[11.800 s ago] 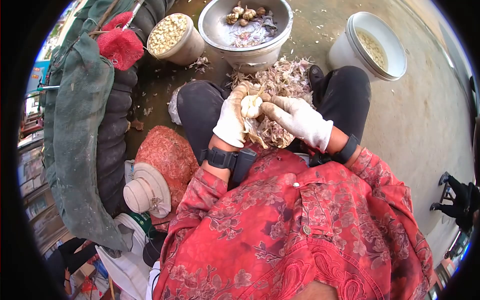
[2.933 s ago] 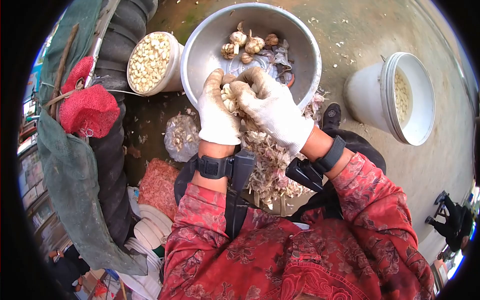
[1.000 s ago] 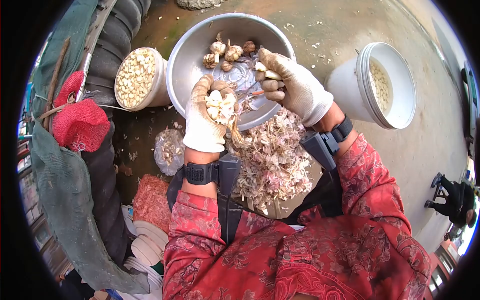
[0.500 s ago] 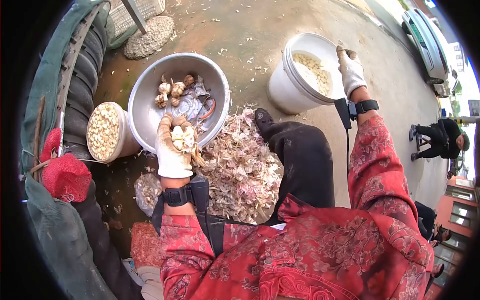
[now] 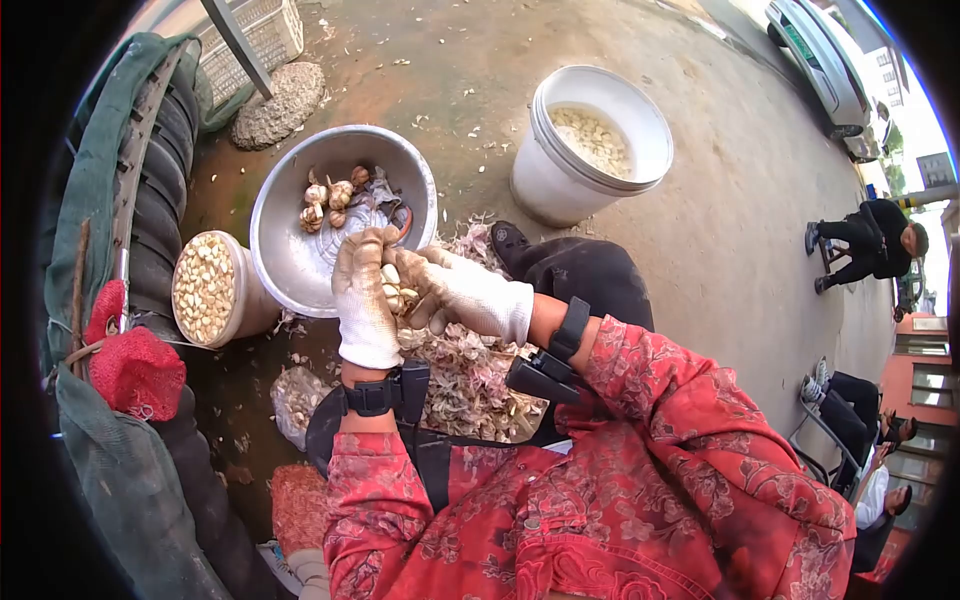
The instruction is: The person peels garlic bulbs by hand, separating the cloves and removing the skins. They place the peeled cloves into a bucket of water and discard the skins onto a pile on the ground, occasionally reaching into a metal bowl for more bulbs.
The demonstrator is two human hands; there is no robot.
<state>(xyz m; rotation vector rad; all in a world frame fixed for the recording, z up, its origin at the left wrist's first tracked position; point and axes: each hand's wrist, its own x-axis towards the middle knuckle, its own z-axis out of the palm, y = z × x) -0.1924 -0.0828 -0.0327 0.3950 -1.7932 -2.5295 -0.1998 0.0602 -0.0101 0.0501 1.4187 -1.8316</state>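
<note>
My gloved left hand (image 5: 367, 300) is curled around several pale garlic cloves (image 5: 397, 287) at the near edge of a metal basin (image 5: 425, 185). From the right, my gloved right hand (image 5: 465, 290) meets it, fingers closed against the same cloves. Several whole garlic bulbs (image 5: 338, 192) lie in the basin. Below both hands spreads a heap of garlic skins (image 5: 470, 385). A white bucket (image 5: 560, 180) holding peeled cloves in liquid (image 5: 592, 140) stands beyond my right hand. Left of the basin, a smaller tub (image 5: 240, 300) is full of cloves.
A clear plastic bag (image 5: 298, 400) lies left of the skins. Red netting (image 5: 140, 365) and dark tires (image 5: 165, 190) line the left side. My shoe (image 5: 508, 243) is beside the heap. Seated people (image 5: 870, 240) and a parked car (image 5: 815, 65) are at the right.
My right hand has moved left from beside the white bucket's rim to the cloves at my left hand. The view has shifted slightly.
</note>
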